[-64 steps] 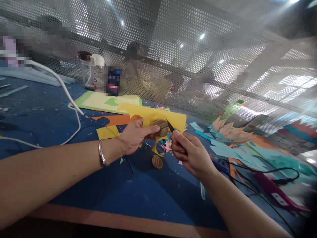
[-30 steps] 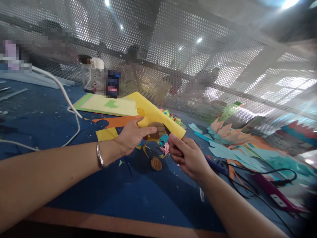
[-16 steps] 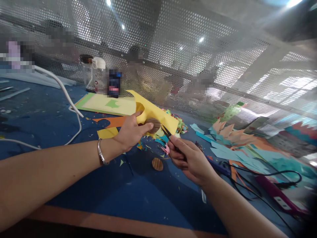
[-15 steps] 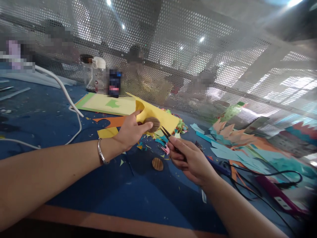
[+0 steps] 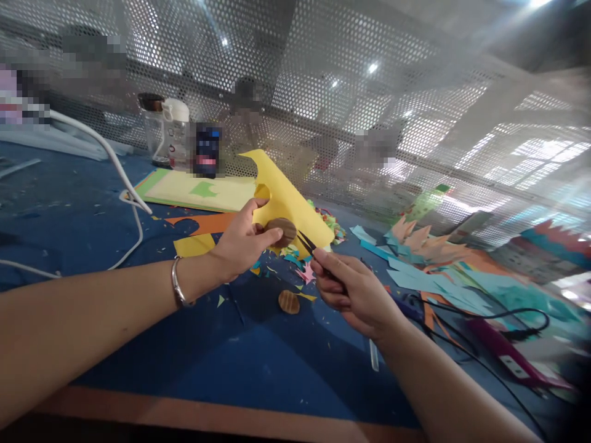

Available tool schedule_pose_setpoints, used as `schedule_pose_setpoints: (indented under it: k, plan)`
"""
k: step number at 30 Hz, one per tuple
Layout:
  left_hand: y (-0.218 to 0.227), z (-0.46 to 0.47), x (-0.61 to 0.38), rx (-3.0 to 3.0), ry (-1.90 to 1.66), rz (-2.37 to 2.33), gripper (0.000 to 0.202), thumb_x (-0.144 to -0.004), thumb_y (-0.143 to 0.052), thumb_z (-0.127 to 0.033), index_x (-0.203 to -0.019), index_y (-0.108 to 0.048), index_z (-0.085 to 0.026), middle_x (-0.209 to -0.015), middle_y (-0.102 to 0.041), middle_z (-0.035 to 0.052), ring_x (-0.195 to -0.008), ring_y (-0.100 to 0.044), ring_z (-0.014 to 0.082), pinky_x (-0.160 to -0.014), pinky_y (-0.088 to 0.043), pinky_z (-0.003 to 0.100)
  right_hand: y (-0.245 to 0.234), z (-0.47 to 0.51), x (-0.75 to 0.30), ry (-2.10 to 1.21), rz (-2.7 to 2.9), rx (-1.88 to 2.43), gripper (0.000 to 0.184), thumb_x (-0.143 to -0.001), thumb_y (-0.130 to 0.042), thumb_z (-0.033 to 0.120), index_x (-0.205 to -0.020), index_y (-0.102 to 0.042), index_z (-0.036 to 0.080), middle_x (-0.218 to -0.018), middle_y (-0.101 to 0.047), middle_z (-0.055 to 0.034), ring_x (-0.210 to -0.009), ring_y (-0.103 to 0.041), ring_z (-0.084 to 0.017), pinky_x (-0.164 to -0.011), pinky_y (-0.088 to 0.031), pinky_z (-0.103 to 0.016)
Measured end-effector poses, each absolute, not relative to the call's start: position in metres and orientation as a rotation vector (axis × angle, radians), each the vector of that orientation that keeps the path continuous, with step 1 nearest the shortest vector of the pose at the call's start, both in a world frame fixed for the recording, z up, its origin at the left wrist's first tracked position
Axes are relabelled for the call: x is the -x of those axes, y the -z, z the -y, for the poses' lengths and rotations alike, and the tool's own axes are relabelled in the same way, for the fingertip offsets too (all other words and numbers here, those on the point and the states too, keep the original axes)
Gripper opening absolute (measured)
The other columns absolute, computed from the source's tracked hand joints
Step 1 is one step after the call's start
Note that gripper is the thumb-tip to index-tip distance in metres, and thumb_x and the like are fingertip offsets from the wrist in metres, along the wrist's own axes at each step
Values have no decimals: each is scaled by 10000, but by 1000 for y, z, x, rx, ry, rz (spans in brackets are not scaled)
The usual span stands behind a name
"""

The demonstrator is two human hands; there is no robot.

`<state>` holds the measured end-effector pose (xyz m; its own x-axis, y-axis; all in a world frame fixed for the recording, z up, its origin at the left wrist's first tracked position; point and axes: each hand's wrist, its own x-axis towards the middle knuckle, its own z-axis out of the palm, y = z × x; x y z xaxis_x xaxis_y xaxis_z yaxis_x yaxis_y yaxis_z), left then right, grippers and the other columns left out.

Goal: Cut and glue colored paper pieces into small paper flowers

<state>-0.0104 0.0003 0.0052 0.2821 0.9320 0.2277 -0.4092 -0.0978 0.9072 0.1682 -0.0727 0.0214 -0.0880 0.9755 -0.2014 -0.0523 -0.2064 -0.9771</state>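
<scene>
My left hand [image 5: 240,246] pinches a yellow paper sheet [image 5: 286,200] and a brown wood-grain disc [image 5: 281,231] together, holding them above the blue table [image 5: 194,344]. The sheet stands tilted up and has a round notch at its left edge. My right hand [image 5: 353,294] is closed around small black scissors [image 5: 308,245], whose blades are at the sheet's lower edge beside the disc. A second wood-grain disc [image 5: 289,301] lies flat on the table below my hands.
Coloured paper scraps [image 5: 438,264] spread to the right, with black cables [image 5: 489,320] and a purple tool [image 5: 508,357]. Yellow and green sheets [image 5: 198,189], bottles [image 5: 173,132] and a white cable [image 5: 124,184] lie at the back left. A perforated metal screen [image 5: 323,92] closes the far side.
The yellow sheet has turned from lying flat to standing tilted up in my left hand. My right hand with the scissors has stayed at its lower edge by the disc.
</scene>
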Motion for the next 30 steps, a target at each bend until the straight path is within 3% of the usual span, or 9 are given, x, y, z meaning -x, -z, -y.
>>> schedule_pose_setpoints:
  k: [11,15,23,30]
  plan:
    - [-9,13,10,-1177,-1016,-529,555,-755,-675,-30,-1222,-416,-184,-855,-714,25,-752,-686,148,-749,-524,274,-19,72,-170,-1396,1187,1276,565,-650,-802,642,-650,-482,176,-499,-256,115,-417,-146,-5,-358,-98,-152]
    - [-7,12,9,-1094,-1012,-552,595,-718,-730,-31,-1223,-449,-174,-750,-712,3,-683,-676,146,-736,-530,289,-19,72,-171,-1369,1211,1279,576,-657,-792,653,-644,-459,184,-506,-249,114,-423,-149,-11,-361,-100,-156]
    - [1,8,6,-967,-1005,-560,282,-617,-841,-128,-849,-694,-66,-820,-749,106,-742,-687,179,-788,-525,334,-17,69,-171,-1325,1256,1267,562,-674,-790,636,-633,-456,186,-504,-250,115,-425,-150,-13,-366,-96,-159]
    - [-2,5,10,-1038,-987,-551,224,-639,-794,-140,-849,-742,-83,-803,-761,67,-785,-696,156,-812,-512,282,-18,69,-171,-1315,1295,1262,540,-696,-780,614,-622,-462,184,-503,-279,111,-424,-155,-16,-365,-93,-169]
